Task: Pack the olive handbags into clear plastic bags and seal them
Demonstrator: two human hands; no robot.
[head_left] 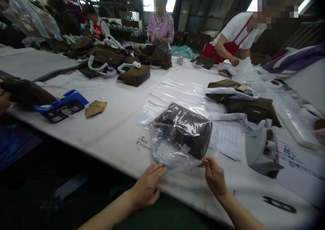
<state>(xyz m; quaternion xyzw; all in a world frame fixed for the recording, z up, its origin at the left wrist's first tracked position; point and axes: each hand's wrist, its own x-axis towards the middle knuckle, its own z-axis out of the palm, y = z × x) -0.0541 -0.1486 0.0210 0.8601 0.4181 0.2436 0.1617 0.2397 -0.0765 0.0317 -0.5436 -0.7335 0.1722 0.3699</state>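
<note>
A dark olive-brown handbag (188, 126) lies inside a clear plastic bag (175, 159) on the white table in front of me. Its pale wrapped handle shows through the film on the near side. My right hand (214, 175) pinches the near right edge of the plastic bag and holds it taut. At the table's front edge, my left hand (149, 182) lies with its fingers stretched out and its fingertips on the bag's near left edge, the thumb apart below them.
Flat clear bags (175, 91) lie beyond the handbag. More handbags (250, 108) and an open box (261, 152) stand on the right. On the left are a blue tray (72, 98) and a brown paper piece (95, 108). A co-worker in a red apron (228, 50) leans over the table.
</note>
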